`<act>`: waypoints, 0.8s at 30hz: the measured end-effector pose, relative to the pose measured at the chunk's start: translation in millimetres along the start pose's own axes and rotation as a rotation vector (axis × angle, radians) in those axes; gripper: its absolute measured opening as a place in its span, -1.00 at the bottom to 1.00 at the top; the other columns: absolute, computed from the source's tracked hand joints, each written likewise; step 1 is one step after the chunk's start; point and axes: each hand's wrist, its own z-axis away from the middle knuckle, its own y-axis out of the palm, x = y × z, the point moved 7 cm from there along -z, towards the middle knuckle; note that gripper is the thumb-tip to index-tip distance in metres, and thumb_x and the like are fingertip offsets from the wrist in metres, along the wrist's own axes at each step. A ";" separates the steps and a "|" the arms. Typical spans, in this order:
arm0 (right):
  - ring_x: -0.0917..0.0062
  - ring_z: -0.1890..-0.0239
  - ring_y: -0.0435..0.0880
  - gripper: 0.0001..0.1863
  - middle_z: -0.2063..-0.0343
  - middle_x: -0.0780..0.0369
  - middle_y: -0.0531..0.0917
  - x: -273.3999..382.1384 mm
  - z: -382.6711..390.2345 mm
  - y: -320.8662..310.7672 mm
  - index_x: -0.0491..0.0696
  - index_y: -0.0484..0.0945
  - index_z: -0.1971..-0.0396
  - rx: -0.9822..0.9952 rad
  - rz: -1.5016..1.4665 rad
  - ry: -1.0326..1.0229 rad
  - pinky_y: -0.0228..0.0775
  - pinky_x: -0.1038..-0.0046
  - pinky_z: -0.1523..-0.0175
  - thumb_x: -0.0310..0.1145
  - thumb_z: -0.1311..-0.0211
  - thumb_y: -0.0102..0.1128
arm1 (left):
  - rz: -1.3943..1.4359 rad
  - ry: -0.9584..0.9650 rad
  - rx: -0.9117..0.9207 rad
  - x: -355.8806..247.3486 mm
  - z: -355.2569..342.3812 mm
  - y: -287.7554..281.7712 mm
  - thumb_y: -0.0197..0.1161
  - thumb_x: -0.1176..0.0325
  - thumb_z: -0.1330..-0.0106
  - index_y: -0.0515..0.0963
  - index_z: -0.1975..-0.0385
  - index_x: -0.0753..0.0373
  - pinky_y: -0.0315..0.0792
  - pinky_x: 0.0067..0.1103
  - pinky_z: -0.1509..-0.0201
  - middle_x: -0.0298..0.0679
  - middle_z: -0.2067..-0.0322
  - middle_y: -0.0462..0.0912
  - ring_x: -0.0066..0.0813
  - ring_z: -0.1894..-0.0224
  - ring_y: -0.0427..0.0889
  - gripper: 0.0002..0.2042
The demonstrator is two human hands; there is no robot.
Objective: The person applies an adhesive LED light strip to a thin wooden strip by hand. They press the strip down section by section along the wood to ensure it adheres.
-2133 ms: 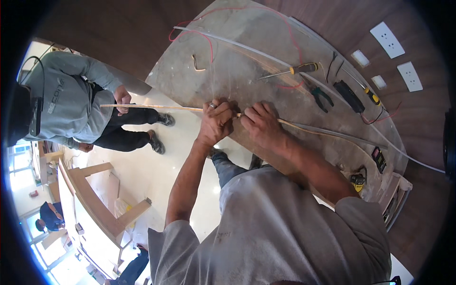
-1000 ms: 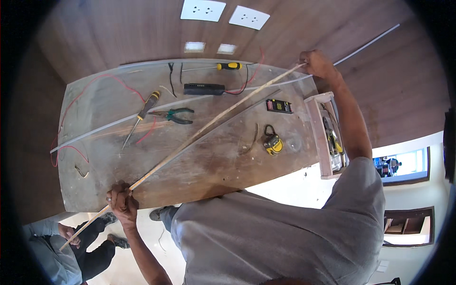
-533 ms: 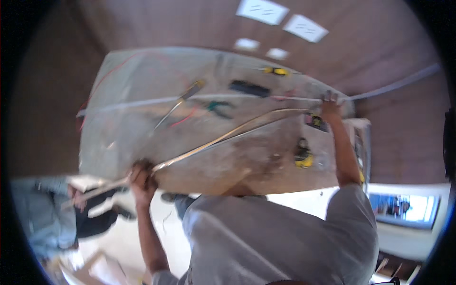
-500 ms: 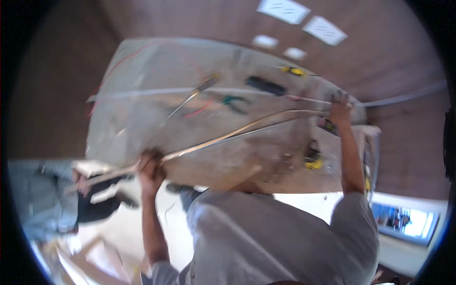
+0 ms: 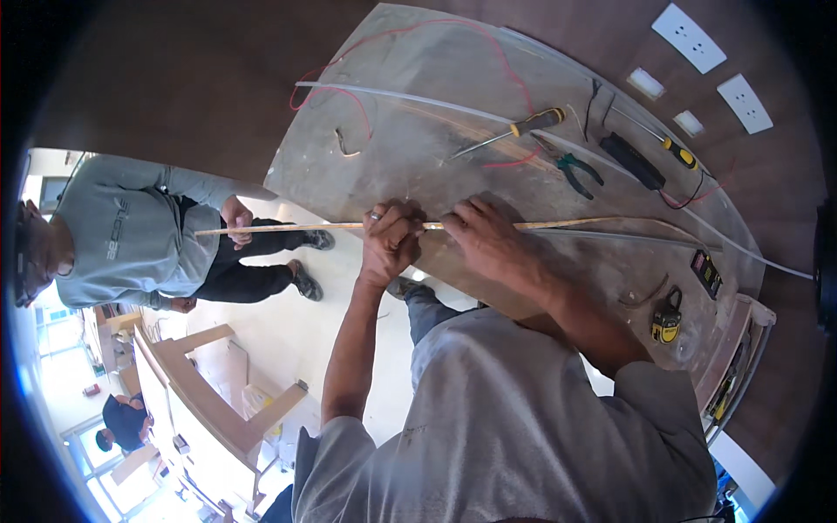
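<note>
A long, thin, orange-tan flexible strip (image 5: pixel 602 222) runs sideways across the near edge of the worn grey tabletop (image 5: pixel 418 78). My left hand (image 5: pixel 390 242) pinches it, fingers curled round it. A short distance to the right, my right hand (image 5: pixel 488 244) grips the same strip; a pale bright spot shows between the two hands. The strip's left end reaches out to a co-worker's hand (image 5: pixel 235 222). On the right, it curves over the tabletop, beside a thin grey channel (image 5: pixel 628 237).
Beyond my hands lie a screwdriver (image 5: pixel 514 132), green-handled pliers (image 5: pixel 577 170), a black power adapter (image 5: pixel 632 161), red wire (image 5: pixel 501 52) and a second screwdriver (image 5: pixel 678 154). A tape measure (image 5: pixel 666 318) sits at the right. Wall sockets (image 5: pixel 689 39) are far right; a wooden frame (image 5: pixel 187 383) stands lower left.
My right hand has come from the far right of the tabletop to beside my left hand, onto the strip. The view has turned, showing more of the co-worker on the left.
</note>
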 end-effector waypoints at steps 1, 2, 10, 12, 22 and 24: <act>0.22 -0.12 0.59 -0.75 0.09 0.14 0.60 -0.5 -1.5 2.1 -0.13 0.65 0.05 0.000 0.018 -0.013 0.55 0.12 -0.22 -0.38 -0.33 0.23 | -0.007 0.007 -0.002 1.6 0.2 -0.7 0.49 0.52 -0.04 0.67 0.32 0.06 0.36 -0.28 -0.01 -0.41 0.09 0.79 -0.26 0.04 0.68 -0.77; 0.22 -0.12 0.59 -0.75 0.09 0.14 0.60 -3.3 -3.2 4.1 -0.13 0.65 0.05 0.010 0.015 -0.016 0.55 0.12 -0.22 -0.38 -0.33 0.23 | -0.010 0.014 -0.003 1.9 0.3 -0.5 0.49 0.53 -0.02 0.66 0.33 0.04 0.36 -0.28 -0.01 -0.42 0.10 0.78 -0.27 0.04 0.69 -0.75; 0.10 -0.04 0.63 -0.73 0.06 0.08 0.57 2.1 -16.4 6.7 -0.11 0.60 0.02 0.210 -0.022 0.059 0.56 0.08 -0.12 -0.44 -0.29 0.26 | -0.019 0.009 -0.029 3.4 2.6 0.2 0.46 0.52 -0.04 0.66 0.28 0.05 0.36 -0.28 0.00 -0.36 0.05 0.77 -0.21 0.06 0.65 -0.74; 0.11 -0.05 0.66 -0.74 0.05 0.10 0.58 0.5 -15.7 14.2 -0.08 0.62 0.03 0.168 -0.035 0.037 0.60 0.07 -0.07 -0.41 -0.30 0.26 | -0.013 0.017 -0.030 2.8 1.3 0.3 0.46 0.52 -0.04 0.66 0.28 0.05 0.36 -0.28 -0.01 -0.36 0.04 0.77 -0.20 0.06 0.65 -0.75; 0.19 0.11 0.70 -0.81 0.14 0.20 0.55 -8.4 -10.8 23.0 0.02 0.63 0.19 -0.024 -0.079 -0.083 0.60 0.05 0.11 -0.37 -0.22 0.37 | 0.050 -0.078 0.009 5.7 3.2 -1.7 0.50 0.43 -0.12 0.72 0.16 0.09 0.39 -0.26 -0.09 -0.29 0.01 0.76 -0.16 -0.02 0.66 -0.74; 0.19 0.12 0.70 -0.81 0.14 0.20 0.54 -7.5 -9.3 24.3 0.02 0.61 0.20 -0.027 -0.073 -0.078 0.59 0.04 0.13 -0.37 -0.20 0.38 | 0.048 -0.102 0.014 3.5 1.8 -4.5 0.51 0.42 -0.11 0.73 0.13 0.08 0.40 -0.25 -0.11 -0.27 -0.01 0.76 -0.14 -0.03 0.67 -0.71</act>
